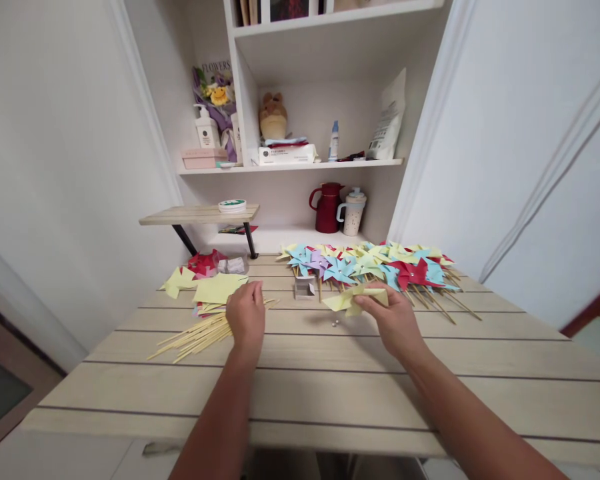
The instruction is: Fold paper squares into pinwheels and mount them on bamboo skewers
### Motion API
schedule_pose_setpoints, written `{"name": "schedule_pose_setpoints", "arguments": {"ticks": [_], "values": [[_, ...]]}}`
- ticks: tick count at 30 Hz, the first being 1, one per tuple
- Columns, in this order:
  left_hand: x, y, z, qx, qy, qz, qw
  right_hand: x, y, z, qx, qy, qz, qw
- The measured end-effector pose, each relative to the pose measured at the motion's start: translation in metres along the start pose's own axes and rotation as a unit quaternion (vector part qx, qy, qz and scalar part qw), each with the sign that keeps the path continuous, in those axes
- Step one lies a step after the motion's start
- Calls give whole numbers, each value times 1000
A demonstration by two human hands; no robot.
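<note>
Two bare forearms reach up from the bottom edge over the slatted table. Right hand, right of centre: thumb and fingers pinching folded yellow paper, held clear of the tabletop; grip sits at one end, probably to keep the folds together without flattening the points. Left hand, just left of centre: fingers curled in narrow, over the near-right end of the wooden sticks; can't tell if one is pinched, fingertips hidden. Sticks lie roughly parallel, fanned toward lower left, likely so singles pull free easily. Yellow sheets just behind them, handy for the left side. Small silvery beads sit loose below the held paper, near the little box, presumably tipped out for quick picking. Pinwheels heaped centre-right, heads overlapping, several sticks angled lower right; looks like stacking to save room. Red jug and cup stand behind, out of the way.
</note>
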State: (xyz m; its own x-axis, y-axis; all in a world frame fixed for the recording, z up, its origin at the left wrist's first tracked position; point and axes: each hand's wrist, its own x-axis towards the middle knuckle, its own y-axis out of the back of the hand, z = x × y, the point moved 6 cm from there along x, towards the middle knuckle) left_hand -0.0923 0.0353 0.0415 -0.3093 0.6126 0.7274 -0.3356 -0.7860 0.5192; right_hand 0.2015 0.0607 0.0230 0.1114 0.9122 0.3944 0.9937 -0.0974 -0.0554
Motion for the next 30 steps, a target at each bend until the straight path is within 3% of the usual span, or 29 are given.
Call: {"name": "schedule_pose_setpoints", "arguments": {"ticks": [4,6,18,23,26,30], "values": [[1,-15,-7,130,0,-143,981,0,1,1,8,-3,8,1000],[-3,-21,-5,160,-11,-179,971,0,0,-1,4,0,0,1000],[-12,-36,-3,210,-40,-203,956,-5,-9,-7,-9,11,-35,999],[-19,-46,15,183,-93,-215,955,-6,-12,-7,-18,11,-49,999],[-17,-42,25,181,-98,-210,956,-5,-11,-7,-7,8,-39,999],[-11,-28,21,244,-54,-179,952,-5,-9,-8,10,-3,-24,1000]]}}
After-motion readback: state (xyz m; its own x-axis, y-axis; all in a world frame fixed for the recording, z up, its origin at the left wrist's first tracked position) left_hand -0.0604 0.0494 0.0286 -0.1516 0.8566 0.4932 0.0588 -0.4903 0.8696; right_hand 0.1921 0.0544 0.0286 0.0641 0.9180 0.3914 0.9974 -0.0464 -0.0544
